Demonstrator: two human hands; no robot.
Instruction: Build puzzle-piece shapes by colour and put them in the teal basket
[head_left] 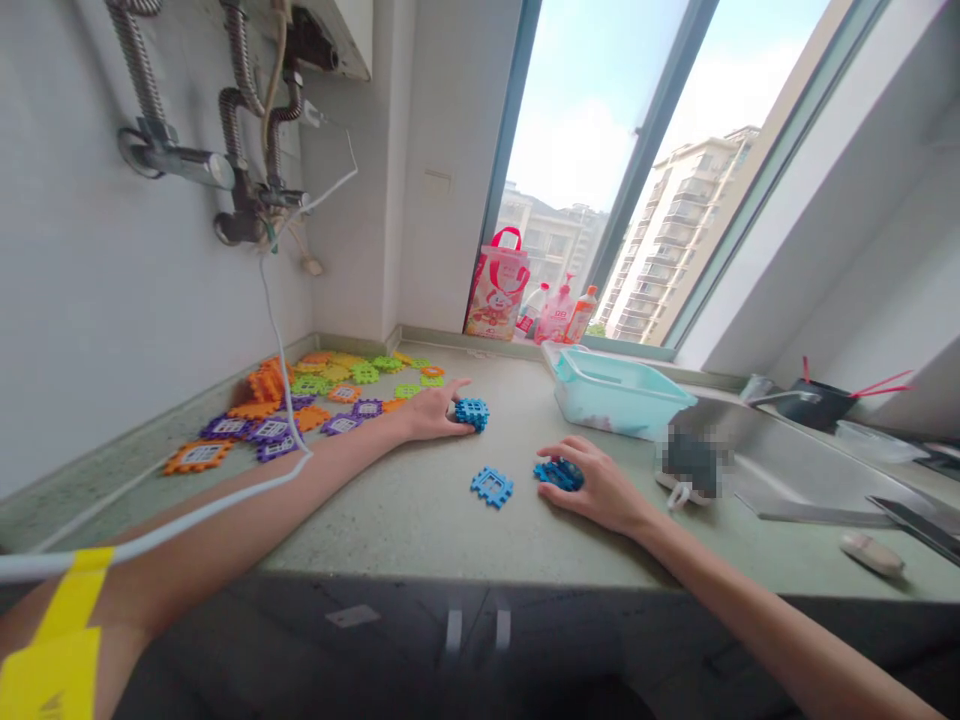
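Left hand point(433, 413): half-curled, index finger extended, thumb against the left end of a blue stack point(474, 413); firmness of hold impossible to tell. Blue stack: at mid-counter, toothed edges outward, long axis too small to make out. Right hand point(592, 475): part-closed, thumb at near edge and fingers at far edge of gathered blue tiles point(556, 474), long axis running left to right. Between the hands, nearer the front of the counter point(420, 530): one loose blue tile point(504, 492), flat, roughly square, set aslant, one corner frontward. To the left, beyond the left forearm: orange, purple, green and yellow tiles point(311, 417), scattered and overlapping at mixed angles. Behind the right hand: turquoise basin point(607, 405), lengthwise left to right.
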